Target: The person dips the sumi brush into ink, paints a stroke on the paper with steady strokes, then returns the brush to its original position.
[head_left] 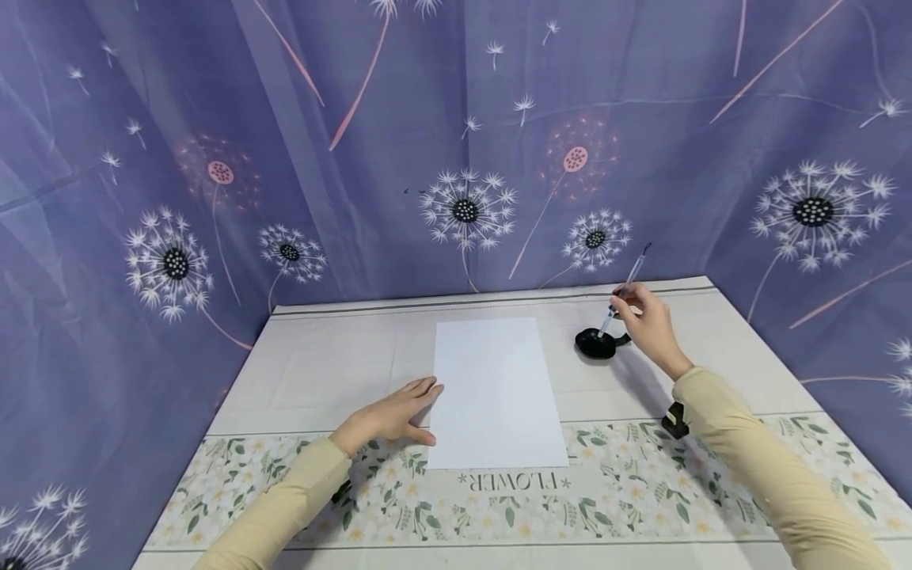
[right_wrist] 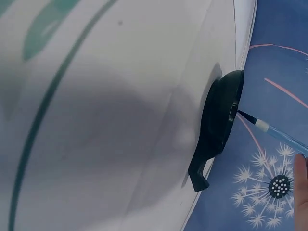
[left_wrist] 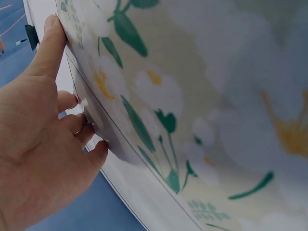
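Note:
A white sheet of paper (head_left: 492,396) lies on the table cover. Along its left edge rests my left hand (head_left: 395,412), thumb and fingers spread, fingertips at the paper's border. My right hand (head_left: 644,321) pinches a paintbrush (head_left: 632,269) with a pale bluish shaft, held at a slant. Its dark bristles (right_wrist: 248,117) point down at the rim of a small black dish (head_left: 595,343), right of the paper. In the right wrist view the dish shows a short bent handle (right_wrist: 197,178), and only a bit of the right hand appears at the frame's edge.
A pale table cover (head_left: 342,356) with a printed floral band (head_left: 627,499) spreads under everything. Purple curtains (head_left: 385,237) with dandelion prints stand behind and at both sides. A dark strap piece (head_left: 674,419) shows by the right sleeve.

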The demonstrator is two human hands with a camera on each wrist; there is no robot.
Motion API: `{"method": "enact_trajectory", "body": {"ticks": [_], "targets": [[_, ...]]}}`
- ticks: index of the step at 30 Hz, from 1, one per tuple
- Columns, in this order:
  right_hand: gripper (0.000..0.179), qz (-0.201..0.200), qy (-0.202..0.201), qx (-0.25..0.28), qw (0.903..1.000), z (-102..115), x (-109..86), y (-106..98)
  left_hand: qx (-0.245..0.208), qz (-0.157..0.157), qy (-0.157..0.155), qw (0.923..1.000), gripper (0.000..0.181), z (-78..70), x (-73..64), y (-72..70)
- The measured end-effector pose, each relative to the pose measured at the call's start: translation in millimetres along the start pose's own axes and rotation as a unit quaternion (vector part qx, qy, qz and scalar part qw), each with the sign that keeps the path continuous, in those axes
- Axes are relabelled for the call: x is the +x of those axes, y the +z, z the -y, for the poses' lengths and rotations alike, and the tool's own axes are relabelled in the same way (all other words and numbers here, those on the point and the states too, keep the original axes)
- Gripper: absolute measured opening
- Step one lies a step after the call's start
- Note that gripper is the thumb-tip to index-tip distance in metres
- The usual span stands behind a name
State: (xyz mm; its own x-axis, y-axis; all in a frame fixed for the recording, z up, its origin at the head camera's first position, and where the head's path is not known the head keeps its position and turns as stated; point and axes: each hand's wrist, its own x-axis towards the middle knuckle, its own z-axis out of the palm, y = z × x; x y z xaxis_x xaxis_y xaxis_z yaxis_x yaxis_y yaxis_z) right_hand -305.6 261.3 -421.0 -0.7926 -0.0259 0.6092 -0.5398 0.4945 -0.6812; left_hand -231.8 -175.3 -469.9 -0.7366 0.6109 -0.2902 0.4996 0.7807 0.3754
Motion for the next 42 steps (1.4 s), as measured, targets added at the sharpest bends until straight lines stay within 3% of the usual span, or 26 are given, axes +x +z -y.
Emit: {"method": "enact_trajectory", "body": {"ticks": [16, 26, 32, 38, 42], "targets": [[0.026, 0.014, 0.018, 0.006, 0.9997, 0, 0.1, 5, -0.001, -0.002, -0.004, 1.0, 0.097, -1.1, -1.2, -0.4], [0.023, 0.031, 0.022, 0.004, 0.9993, -43, -2.1, 12, 0.003, -0.004, -0.006, 1.0, 0.097, -0.1, -0.1, 1.9], [0.025, 0.021, 0.014, -0.005, 0.9997, -43, -2.2, 7, -0.006, -0.004, -0.002, 1.0, 0.096, -1.8, -1.0, 1.0], [0.027, -0.02, 0.031, 0.059, 0.9975, -15, 2.3, -5, -0.008, -0.004, 0.0, 1.0, 0.096, -2.0, -2.6, 0.5], [0.035, -0.047, 0.085, 0.122, 0.9878, -20, 3.3, -10, -0.006, -0.003, 0.002, 1.0, 0.096, -0.9, -2.9, 1.3]]}}
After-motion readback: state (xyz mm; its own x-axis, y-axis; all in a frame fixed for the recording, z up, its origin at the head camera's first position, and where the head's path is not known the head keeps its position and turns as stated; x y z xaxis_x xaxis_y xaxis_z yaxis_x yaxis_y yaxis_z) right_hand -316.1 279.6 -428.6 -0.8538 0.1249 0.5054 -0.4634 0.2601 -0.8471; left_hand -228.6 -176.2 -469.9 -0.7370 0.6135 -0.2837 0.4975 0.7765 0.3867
